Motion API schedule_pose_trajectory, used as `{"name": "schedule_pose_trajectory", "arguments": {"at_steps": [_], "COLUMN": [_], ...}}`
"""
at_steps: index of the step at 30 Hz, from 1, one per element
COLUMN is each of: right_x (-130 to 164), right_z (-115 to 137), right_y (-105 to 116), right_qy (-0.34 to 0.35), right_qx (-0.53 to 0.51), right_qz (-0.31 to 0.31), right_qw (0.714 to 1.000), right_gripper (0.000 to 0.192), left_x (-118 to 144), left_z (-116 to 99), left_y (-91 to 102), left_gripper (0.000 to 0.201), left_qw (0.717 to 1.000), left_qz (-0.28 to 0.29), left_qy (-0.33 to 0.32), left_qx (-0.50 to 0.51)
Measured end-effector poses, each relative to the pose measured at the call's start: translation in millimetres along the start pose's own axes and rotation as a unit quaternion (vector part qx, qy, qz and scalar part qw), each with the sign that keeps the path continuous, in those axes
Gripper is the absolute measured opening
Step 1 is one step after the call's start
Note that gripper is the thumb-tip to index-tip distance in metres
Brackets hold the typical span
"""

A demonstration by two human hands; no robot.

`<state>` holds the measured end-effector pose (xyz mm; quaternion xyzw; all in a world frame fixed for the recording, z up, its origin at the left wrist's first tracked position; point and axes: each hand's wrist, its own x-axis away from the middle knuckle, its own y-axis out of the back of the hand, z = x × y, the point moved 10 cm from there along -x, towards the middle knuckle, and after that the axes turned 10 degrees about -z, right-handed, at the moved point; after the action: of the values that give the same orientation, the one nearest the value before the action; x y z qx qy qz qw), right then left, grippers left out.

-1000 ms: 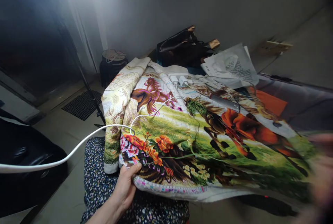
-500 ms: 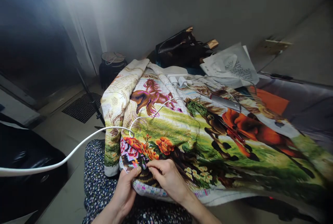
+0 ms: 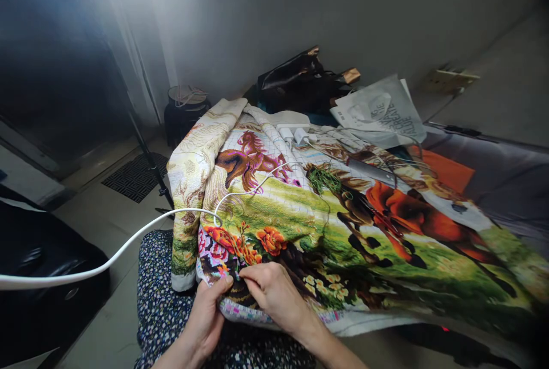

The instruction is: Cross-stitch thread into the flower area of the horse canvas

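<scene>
Embroidered cloth point(image 3: 326, 226): left hand point(image 3: 205, 317) grips its six-o'clock edge, right hand point(image 3: 274, 294) pinches the stitching at two o'clock from it; any needle is too small to see.

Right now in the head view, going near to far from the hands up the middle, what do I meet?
left hand and right hand at the near hem → embroidered horse cloth → green thread bundle → white chargers → black bag → wall.
</scene>
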<state>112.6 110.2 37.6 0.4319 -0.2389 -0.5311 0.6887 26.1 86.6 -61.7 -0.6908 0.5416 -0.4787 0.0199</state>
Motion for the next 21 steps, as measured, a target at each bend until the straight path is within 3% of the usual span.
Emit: {"name": "schedule_pose_trajectory", "arguments": {"at_steps": [4,8,16,18,21], "right_x": [0.0,-1.6,-16.1,-13.3,14.3], "right_z": [9.6,11.4,-10.4,-8.6,0.0], "right_y": [-5.1,-9.3,1.0,6.6,17.2], "right_qy": [0.020,0.021,-0.059,-0.054,-0.010], "right_qx": [0.122,0.153,0.005,-0.037,-0.123], "right_qz": [0.019,0.035,-0.010,-0.054,-0.188], "right_qw": [0.992,0.987,0.998,0.996,0.974], "right_gripper": [0.016,0.013,0.009,0.011,0.015], "left_x": [-0.6,-2.1,-0.8,-1.6,-5.4], "left_z": [-1.5,-1.1,-1.4,-2.3,-3.1], "left_y": [-1.8,-1.2,-1.4,-3.5,-8.6], "left_gripper": [0.062,0.063,0.054,0.050,0.039], "left_qw": [1.000,0.999,0.999,0.999,1.000], "left_qz": [0.011,0.015,0.005,0.002,-0.006], "left_qy": [-0.016,-0.025,-0.025,-0.028,-0.027], "left_qx": [-0.005,-0.015,-0.028,-0.025,0.001]}}
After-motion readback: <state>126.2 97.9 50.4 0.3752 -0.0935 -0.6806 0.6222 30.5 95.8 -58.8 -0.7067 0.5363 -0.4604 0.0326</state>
